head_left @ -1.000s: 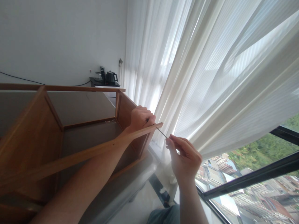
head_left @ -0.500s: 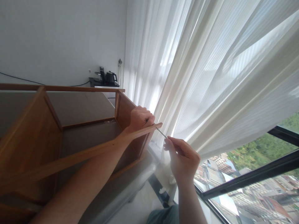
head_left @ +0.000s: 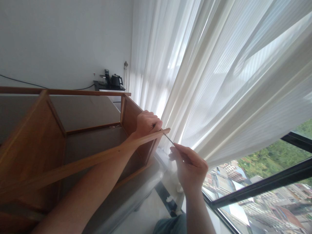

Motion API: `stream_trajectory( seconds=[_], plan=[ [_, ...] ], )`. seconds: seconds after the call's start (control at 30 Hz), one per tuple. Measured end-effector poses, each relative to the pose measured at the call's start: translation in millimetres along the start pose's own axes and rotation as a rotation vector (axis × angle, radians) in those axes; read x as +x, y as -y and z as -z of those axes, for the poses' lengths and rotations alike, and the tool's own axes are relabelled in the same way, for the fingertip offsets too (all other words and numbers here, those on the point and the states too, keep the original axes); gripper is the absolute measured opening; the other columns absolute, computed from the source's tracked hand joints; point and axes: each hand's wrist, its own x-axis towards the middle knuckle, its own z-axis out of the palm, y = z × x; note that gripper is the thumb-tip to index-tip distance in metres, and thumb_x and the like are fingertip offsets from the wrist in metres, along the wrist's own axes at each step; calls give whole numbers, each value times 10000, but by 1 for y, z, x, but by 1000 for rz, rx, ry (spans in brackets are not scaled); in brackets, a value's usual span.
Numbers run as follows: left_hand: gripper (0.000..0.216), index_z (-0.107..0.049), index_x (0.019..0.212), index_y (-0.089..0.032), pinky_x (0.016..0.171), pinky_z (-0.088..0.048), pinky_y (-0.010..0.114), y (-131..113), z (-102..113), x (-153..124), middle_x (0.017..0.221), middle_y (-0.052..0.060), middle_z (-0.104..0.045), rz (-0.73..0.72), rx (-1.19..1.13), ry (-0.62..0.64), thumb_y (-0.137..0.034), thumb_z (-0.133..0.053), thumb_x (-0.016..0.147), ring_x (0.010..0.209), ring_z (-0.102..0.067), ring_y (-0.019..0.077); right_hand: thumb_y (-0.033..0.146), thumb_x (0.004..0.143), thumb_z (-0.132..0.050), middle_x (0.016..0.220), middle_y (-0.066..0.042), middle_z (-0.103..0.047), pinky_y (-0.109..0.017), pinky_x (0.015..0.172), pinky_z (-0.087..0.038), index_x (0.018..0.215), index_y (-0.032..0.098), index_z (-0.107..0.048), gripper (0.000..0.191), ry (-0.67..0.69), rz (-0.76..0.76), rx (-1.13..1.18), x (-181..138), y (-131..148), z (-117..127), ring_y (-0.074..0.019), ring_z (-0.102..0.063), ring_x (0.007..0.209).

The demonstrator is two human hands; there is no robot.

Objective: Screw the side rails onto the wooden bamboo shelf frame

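A brown wooden furniture frame (head_left: 94, 159) with panelled sides fills the left and middle of the view. My left hand (head_left: 147, 123) is closed at its right corner, gripping the panel's edge by the end of the long front rail (head_left: 151, 137). The forearm passes under that rail. My right hand (head_left: 191, 164) pinches a thin metal driver shaft (head_left: 169, 139), its handle end hidden by the fingers. The shaft's tip meets the outer face of the rail near its end, beside my left hand. A small dark hole shows farther along the rail.
Beneath the frame is a grey padded surface (head_left: 143, 185). White curtains (head_left: 195, 81) hang close on the right, above a dark-framed window (head_left: 260, 185). A black kettle (head_left: 116, 80) stands on a small cabinet at the back, with a cable along the wall.
My right hand has shifted very slightly left, and its fingers have turned a little around the shaft. My left hand keeps its grip on the frame corner.
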Motion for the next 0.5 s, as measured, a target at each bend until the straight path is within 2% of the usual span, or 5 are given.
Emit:
stream_trajectory(
  seconds=[0.27, 0.5],
  plan=[
    [396, -379, 460, -207, 606, -293, 341, -1, 0, 1, 426, -32, -454, -8, -12, -17, -251, -439, 848, 485, -364, 124, 161, 849, -800, 930, -3, -754, -265, 644, -630, 1068, 271, -796, 246, 86, 89, -69, -2, -2, 7, -132, -736, 690],
    [408, -410, 453, -211, 604, -292, 348, 0, 0, 1, 433, -24, -481, -13, -15, -20, -255, -434, 858, 488, -373, 129, 142, 879, -773, 935, 6, -761, -261, 659, -632, 1107, 275, -788, 265, 95, 147, -120, -1, -2, 8, -122, -738, 701]
  ],
)
